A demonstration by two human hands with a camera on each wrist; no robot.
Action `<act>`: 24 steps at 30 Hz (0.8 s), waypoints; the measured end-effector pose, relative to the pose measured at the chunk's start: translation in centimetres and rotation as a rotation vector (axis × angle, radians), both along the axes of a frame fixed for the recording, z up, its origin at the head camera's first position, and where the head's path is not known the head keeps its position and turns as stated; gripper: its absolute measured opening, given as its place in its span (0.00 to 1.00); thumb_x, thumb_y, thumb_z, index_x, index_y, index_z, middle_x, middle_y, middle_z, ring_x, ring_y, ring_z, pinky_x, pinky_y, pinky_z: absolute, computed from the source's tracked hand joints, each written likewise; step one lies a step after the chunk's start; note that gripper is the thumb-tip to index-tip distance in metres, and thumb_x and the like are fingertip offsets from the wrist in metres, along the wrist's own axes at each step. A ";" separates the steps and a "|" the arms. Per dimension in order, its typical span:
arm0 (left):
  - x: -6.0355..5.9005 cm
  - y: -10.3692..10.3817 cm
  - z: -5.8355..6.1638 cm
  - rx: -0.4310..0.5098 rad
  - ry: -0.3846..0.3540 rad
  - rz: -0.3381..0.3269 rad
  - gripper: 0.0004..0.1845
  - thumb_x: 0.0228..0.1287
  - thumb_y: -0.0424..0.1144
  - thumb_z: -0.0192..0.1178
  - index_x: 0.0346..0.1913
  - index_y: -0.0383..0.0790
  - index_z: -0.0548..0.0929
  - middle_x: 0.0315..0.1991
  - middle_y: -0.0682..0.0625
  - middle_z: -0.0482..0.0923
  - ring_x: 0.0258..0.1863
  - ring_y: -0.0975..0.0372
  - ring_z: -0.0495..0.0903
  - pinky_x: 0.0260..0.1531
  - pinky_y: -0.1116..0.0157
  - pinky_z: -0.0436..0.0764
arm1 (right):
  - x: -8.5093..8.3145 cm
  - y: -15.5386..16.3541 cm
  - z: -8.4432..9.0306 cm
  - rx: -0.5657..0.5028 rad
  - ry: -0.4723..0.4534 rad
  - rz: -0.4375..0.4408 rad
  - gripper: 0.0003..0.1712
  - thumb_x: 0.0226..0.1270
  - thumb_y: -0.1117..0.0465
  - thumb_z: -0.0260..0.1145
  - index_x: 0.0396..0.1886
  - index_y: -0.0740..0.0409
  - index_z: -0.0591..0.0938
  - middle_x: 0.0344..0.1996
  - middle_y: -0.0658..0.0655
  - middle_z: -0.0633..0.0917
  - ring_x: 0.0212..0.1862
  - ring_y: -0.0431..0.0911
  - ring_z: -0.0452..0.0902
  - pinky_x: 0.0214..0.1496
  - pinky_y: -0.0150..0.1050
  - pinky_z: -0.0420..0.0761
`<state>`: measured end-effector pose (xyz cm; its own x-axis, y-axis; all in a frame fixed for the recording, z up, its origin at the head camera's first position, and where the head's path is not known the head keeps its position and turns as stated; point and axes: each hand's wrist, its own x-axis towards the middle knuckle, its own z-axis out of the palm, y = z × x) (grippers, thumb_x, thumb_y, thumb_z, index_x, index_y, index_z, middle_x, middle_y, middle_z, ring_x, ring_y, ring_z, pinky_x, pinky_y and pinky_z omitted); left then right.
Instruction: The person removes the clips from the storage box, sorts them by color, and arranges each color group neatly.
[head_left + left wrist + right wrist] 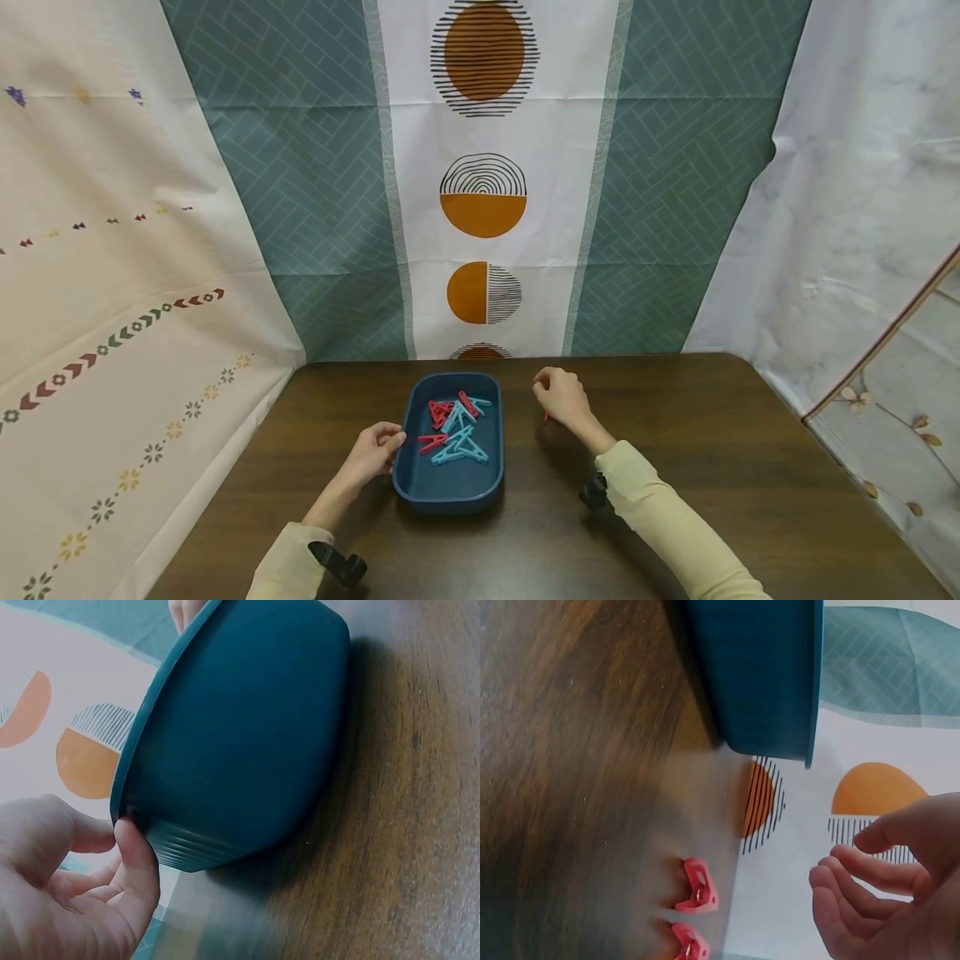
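A dark blue plastic bin [448, 505] stands on the table with several light blue clothespins [459, 448] and red clothespins [432, 442] inside. Thumb and fingers of my left hand [375, 450] pinch its left rim, one on each side of the wall, as the left wrist view shows up close. My right hand [564, 397] is raised over the table to the right of the bin, fingers loosely bent and nothing between them. Below it, two red clothespins [697, 886] lie on the tabletop in the right wrist view; the head view shows only a red tip under the hand.
The brown wooden table [675, 467] ends at a patterned cloth [487, 225] hanging behind it. Light cloths hang along the left and right sides. Dark wrist straps [337, 564] sit over both sleeves.
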<state>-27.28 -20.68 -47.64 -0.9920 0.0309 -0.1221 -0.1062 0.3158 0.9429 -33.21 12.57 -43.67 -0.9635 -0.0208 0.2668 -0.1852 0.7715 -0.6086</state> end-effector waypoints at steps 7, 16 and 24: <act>0.1 0.1 0.1 -0.003 0.001 -0.001 0.17 0.72 0.34 0.53 0.56 0.25 0.71 0.29 0.40 0.77 0.21 0.62 0.72 0.21 0.69 0.75 | 0.6 -0.9 0.5 -0.020 0.015 0.069 0.10 0.64 0.63 0.60 0.39 0.60 0.85 0.29 0.56 0.86 0.12 0.40 0.72 0.31 0.41 0.80; 0.1 0.1 0.2 -0.010 0.000 0.002 0.17 0.72 0.34 0.52 0.57 0.26 0.71 0.30 0.39 0.78 0.21 0.62 0.72 0.22 0.68 0.75 | 0.7 -2.2 0.9 -0.027 0.066 0.156 0.08 0.64 0.64 0.62 0.37 0.58 0.86 0.32 0.55 0.87 0.26 0.43 0.74 0.31 0.37 0.76; 0.1 0.2 0.3 -0.014 0.004 -0.001 0.16 0.72 0.34 0.52 0.56 0.26 0.71 0.29 0.40 0.77 0.21 0.62 0.72 0.21 0.68 0.75 | 0.6 -3.2 0.7 -0.029 0.082 0.220 0.08 0.65 0.64 0.62 0.39 0.60 0.86 0.33 0.54 0.86 0.31 0.43 0.74 0.35 0.38 0.77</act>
<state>-27.17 -20.53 -47.36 -0.9925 0.0301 -0.1181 -0.1017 0.3291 0.9388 -32.57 9.34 -42.97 -0.9117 -0.2192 0.3474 -0.3967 0.6897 -0.6058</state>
